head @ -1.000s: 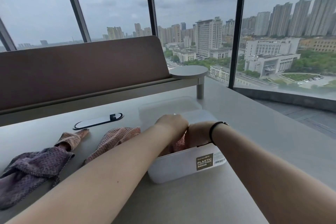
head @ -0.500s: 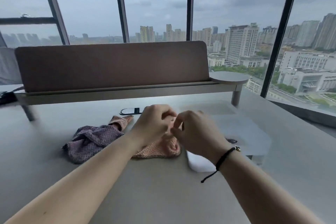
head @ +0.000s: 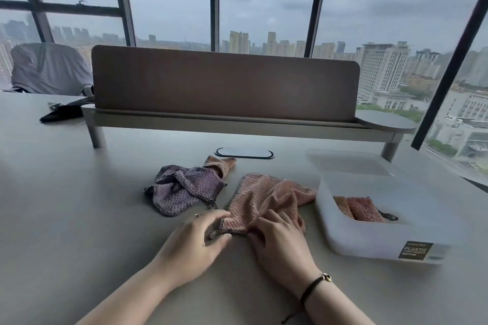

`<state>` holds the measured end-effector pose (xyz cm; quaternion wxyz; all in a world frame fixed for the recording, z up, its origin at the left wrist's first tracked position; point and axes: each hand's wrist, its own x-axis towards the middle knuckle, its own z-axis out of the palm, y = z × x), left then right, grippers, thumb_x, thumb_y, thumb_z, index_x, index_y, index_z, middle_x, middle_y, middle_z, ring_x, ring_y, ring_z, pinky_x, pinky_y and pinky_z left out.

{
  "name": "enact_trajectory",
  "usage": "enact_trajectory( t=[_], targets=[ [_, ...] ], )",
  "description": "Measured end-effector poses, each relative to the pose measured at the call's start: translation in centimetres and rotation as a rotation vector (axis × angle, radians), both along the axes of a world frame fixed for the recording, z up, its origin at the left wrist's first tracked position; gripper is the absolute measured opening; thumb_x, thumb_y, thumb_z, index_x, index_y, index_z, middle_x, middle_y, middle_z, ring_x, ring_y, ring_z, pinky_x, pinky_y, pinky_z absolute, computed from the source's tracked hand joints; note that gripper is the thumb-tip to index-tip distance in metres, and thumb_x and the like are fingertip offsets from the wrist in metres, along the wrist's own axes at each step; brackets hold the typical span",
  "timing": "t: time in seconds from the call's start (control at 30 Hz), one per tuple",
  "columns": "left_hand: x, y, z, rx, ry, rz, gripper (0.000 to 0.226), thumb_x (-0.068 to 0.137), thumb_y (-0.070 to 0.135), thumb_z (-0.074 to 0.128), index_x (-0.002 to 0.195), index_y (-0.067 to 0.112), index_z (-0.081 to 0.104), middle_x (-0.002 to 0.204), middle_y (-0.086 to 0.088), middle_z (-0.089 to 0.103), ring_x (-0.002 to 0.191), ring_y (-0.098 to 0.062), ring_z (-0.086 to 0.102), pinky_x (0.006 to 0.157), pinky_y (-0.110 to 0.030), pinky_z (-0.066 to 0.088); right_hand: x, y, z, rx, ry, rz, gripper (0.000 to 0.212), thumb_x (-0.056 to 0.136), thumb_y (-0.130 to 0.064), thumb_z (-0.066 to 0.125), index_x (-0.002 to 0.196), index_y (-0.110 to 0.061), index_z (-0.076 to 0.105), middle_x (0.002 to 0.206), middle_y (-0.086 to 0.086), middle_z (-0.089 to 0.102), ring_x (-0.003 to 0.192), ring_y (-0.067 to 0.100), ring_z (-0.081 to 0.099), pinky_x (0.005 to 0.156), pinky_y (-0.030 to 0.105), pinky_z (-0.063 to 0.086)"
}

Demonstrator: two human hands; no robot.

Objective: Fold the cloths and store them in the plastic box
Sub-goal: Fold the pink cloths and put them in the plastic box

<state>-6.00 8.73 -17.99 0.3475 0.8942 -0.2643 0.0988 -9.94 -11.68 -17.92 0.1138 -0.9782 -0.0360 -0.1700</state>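
Lying on the gray table point(head: 79, 219) is a pink cloth point(head: 266, 198), all rumpled, just to the left of the plastic box point(head: 369, 240). Both hands are at its near edge. The left hand point(head: 195, 243) rests with its fingers spread a little, and its thumb and first fingers touch the near left corner of the cloth. I cannot tell if it pinches the corner or only touches it. The right hand point(head: 280, 237) lies on top of the cloth with its fingers bent and pressing the fabric down.

A purple cloth point(head: 184, 187) sits in a heap just beside the pink one, farther left, and it is not folded yet. Inside the box one folded pink cloth point(head: 359, 208) is already put away. The clear lid point(head: 348, 163) lies behind the box.

The pink cloth looks soft, light and floppy. It will bend and bunch up, so it will not keep its shape by itself. It is not slippery and it will not break. I think the best places to hold it are the two near corners, one in each hand, so it can be pulled flat first and then folded over.
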Motion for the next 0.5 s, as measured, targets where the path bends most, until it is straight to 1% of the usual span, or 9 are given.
enact_trajectory(
  t=[0.07, 0.1, 0.17, 0.2, 0.27, 0.3, 0.37, 0.43, 0.5],
  targets=[
    [-0.2, -0.8, -0.2, 0.101, -0.03, -0.082, 0.056, 0.083, 0.051, 0.063, 0.136, 0.038, 0.052, 0.131, 0.024, 0.056, 0.122, 0.005, 0.051, 0.105, -0.016, 0.038, -0.2, 0.2, -0.3, 0.062, -0.024, 0.085, 0.022, 0.088, -0.045, 0.048, 0.09, -0.028, 0.061, 0.093, -0.014, 0.057, 0.096, 0.013, 0.054, 0.085, 0.038, 0.041],
    [0.0, -1.0, -0.4, 0.146, -0.047, -0.106, 0.059, 0.082, 0.056, 0.058, 0.137, 0.038, 0.05, 0.133, 0.023, 0.055, 0.126, 0.004, 0.048, 0.107, -0.019, 0.036, -0.2, 0.2, -0.3, 0.102, -0.017, 0.125, 0.021, 0.088, -0.044, 0.048, 0.087, -0.027, 0.06, 0.09, -0.013, 0.057, 0.093, 0.013, 0.055, 0.083, 0.039, 0.044],
    [0.3, -1.1, -0.6, 0.19, -0.071, -0.123, 0.056, 0.081, 0.062, 0.052, 0.132, 0.039, 0.054, 0.128, 0.023, 0.058, 0.124, 0.003, 0.047, 0.106, -0.024, 0.039, -0.1, 0.5, 0.0, 0.183, 0.009, 0.18, 0.02, 0.087, -0.04, 0.051, 0.086, -0.024, 0.062, 0.088, -0.012, 0.061, 0.091, 0.011, 0.057, 0.082, 0.038, 0.047],
    [0.4, -1.0, -0.5, 0.2, -0.089, -0.119, 0.05, 0.082, 0.061, 0.051, 0.126, 0.038, 0.059, 0.123, 0.024, 0.06, 0.12, 0.002, 0.049, 0.102, -0.026, 0.042, -0.1, 0.6, 0.2, 0.233, 0.018, 0.193, 0.017, 0.087, -0.038, 0.054, 0.087, -0.024, 0.064, 0.088, -0.012, 0.063, 0.089, 0.008, 0.057, 0.083, 0.032, 0.048],
    [0.6, -0.9, -0.1, 0.21, -0.152, -0.087, 0.035, 0.085, 0.054, 0.051, 0.113, 0.037, 0.065, 0.11, 0.023, 0.064, 0.108, -0.002, 0.053, 0.091, -0.025, 0.046, -0.3, 0.6, 0.6, 0.318, 0.051, 0.203, 0.015, 0.085, -0.04, 0.063, 0.091, -0.028, 0.068, 0.088, -0.015, 0.066, 0.086, 0.0, 0.058, 0.078, 0.013, 0.043],
    [0.6, -0.8, 0.0, 0.211, -0.185, -0.063, 0.028, 0.087, 0.048, 0.053, 0.108, 0.036, 0.066, 0.105, 0.021, 0.066, 0.103, -0.004, 0.055, 0.087, -0.025, 0.048, -0.5, 0.5, 0.8, 0.327, 0.081, 0.202, 0.019, 0.082, -0.044, 0.067, 0.095, -0.029, 0.068, 0.088, -0.017, 0.066, 0.086, -0.001, 0.057, 0.074, 0.006, 0.039],
    [0.5, -0.7, 0.3, 0.219, -0.205, -0.025, 0.02, 0.088, 0.036, 0.055, 0.104, 0.033, 0.067, 0.1, 0.015, 0.066, 0.099, -0.009, 0.058, 0.082, -0.028, 0.049, -0.7, 0.4, 0.9, 0.279, 0.131, 0.2, 0.038, 0.074, -0.05, 0.07, 0.107, -0.033, 0.065, 0.093, -0.022, 0.061, 0.089, -0.004, 0.052, 0.074, 0.002, 0.034],
    [0.4, -0.7, 0.1, 0.212, -0.208, -0.011, 0.02, 0.09, 0.029, 0.051, 0.105, 0.032, 0.063, 0.099, 0.012, 0.065, 0.097, -0.014, 0.061, 0.081, -0.033, 0.051, -0.7, 0.6, 0.9, 0.225, 0.131, 0.184, 0.047, 0.072, -0.052, 0.066, 0.115, -0.036, 0.061, 0.101, -0.022, 0.06, 0.095, -0.003, 0.052, 0.077, 0.005, 0.036],
    [0.3, -0.6, -0.1, 0.154, -0.208, 0.003, 0.018, 0.092, 0.024, 0.046, 0.104, 0.032, 0.056, 0.097, 0.011, 0.06, 0.09, -0.018, 0.062, 0.076, -0.037, 0.052, -1.0, 1.0, 1.1, 0.197, 0.077, 0.147, 0.038, 0.076, -0.047, 0.059, 0.112, -0.036, 0.06, 0.105, -0.018, 0.063, 0.097, 0.003, 0.056, 0.08, 0.018, 0.045]
  ],
)
